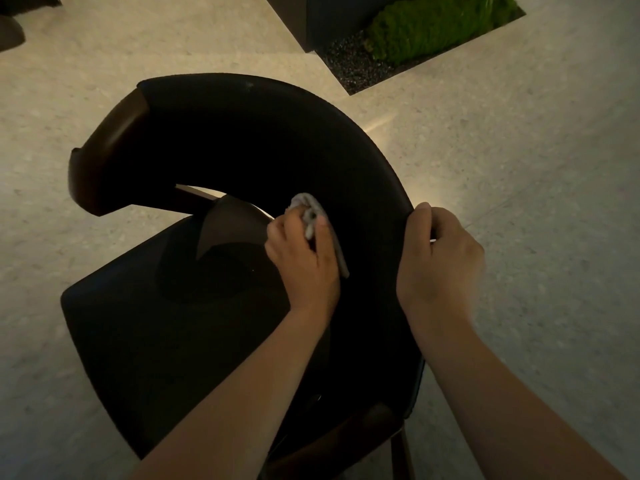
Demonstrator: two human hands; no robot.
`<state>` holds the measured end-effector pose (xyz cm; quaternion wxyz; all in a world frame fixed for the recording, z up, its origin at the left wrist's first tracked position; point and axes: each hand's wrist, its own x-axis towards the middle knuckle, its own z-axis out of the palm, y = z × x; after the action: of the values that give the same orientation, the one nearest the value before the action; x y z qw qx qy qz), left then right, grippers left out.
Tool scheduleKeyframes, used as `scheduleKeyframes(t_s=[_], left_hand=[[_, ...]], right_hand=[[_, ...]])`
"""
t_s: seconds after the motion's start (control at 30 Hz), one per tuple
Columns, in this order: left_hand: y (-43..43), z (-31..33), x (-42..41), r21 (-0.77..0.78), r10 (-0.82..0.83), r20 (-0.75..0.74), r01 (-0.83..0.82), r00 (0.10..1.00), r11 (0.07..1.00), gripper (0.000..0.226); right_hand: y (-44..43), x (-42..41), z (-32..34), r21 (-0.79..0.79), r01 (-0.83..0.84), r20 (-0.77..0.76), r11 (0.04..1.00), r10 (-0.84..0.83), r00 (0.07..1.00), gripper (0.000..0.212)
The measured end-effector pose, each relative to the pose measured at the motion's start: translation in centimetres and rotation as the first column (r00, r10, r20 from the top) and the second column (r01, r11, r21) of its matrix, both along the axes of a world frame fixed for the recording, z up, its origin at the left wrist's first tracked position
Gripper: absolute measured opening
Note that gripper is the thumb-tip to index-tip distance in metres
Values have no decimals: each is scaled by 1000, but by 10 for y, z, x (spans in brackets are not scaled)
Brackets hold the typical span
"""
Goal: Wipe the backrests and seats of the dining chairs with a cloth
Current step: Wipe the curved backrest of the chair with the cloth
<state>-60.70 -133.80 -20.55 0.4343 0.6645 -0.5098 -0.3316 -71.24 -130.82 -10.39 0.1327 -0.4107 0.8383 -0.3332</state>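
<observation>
A dark dining chair fills the middle of the head view, with a curved black backrest [242, 133] wrapping round a black seat [145, 334]. My left hand [304, 261] is shut on a small grey cloth [313, 213] and presses it against the inner face of the backrest, low down near the seat. My right hand [440, 258] grips the top edge of the backrest on its right side, fingers curled over the outer face. Brown wooden arm ends [104, 150] show at the upper left and at the bottom.
Pale speckled stone floor [519, 150] surrounds the chair. A sunken planter with green moss [433, 26] and dark gravel lies at the top right, beside a dark block. Part of another dark object sits at the top left corner.
</observation>
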Motion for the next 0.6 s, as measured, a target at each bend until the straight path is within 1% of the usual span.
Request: scheduleKeyframes(t_s=[0.07, 0.23, 0.3, 0.37, 0.4, 0.43, 0.47, 0.53, 0.57, 0.6], left_hand=[[3, -2, -5, 13, 2, 36, -2, 999, 1000, 35], [-7, -7, -7, -5, 70, -29, -70, 997, 998, 16], [-9, -12, -5, 17, 62, -59, -61, 996, 998, 19], [-7, -19, -1, 29, 51, -19, -51, 998, 998, 23], [-6, -24, 3, 48, 44, 0, -44, 999, 998, 22], [-4, -30, 10, 94, 28, 14, -29, 1000, 995, 20], [-3, -36, 17, 177, 0, 22, -4, 1000, 984, 20], [2, -49, 32, 392, -56, 45, 34, 997, 920, 23], [4, -52, 37, 449, -61, 94, 12, 994, 893, 24], [6, -52, 41, 450, -49, 154, -26, 987, 893, 24]], right_hand=[[0, 0, 0, -4, 2, 10, 1000, -2, 1000, 36], [1, -1, -2, -7, -6, 23, 1000, 6, 1000, 35], [1, -1, -2, -2, -3, 17, 1000, 3, 1000, 33], [1, -1, -1, -7, -4, 13, 1000, 4, 1000, 35], [1, -1, -1, -9, -7, 12, 1000, 7, 1000, 36], [1, -1, -1, -6, -11, 9, 1000, 11, 1000, 36], [1, -2, -1, -1, -15, 4, 1000, 15, 1000, 35], [1, -2, 0, 4, -18, 0, 1000, 18, 1000, 34], [1, -1, 0, 5, -21, 0, 1000, 21, 1000, 34], [1, -1, 0, 5, -24, 2, 1000, 24, 1000, 34]])
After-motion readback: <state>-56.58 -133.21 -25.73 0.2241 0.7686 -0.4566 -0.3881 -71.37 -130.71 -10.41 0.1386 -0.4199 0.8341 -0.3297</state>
